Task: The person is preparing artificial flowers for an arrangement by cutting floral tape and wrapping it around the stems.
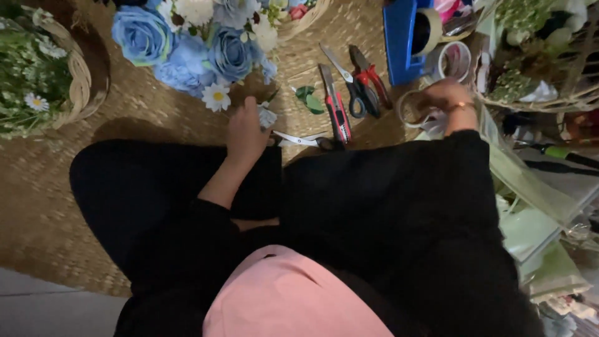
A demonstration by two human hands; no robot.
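Left hand (245, 132) loosely curled on a pale flower stem (267, 117), right hand (444, 97) closed on a clear tape roll (413, 109).

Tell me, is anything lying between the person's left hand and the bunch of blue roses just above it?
Nothing visible blocks it. The left hand rests on the woven mat right below the blue roses, its fingertips by a small white bloom. The scissors and red cutter lie off to the side.

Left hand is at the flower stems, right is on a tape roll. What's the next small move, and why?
Probably lift the clear tape roll toward the blue bouquet: the right hand already touches it, and the left hand rests at the bouquet's base.
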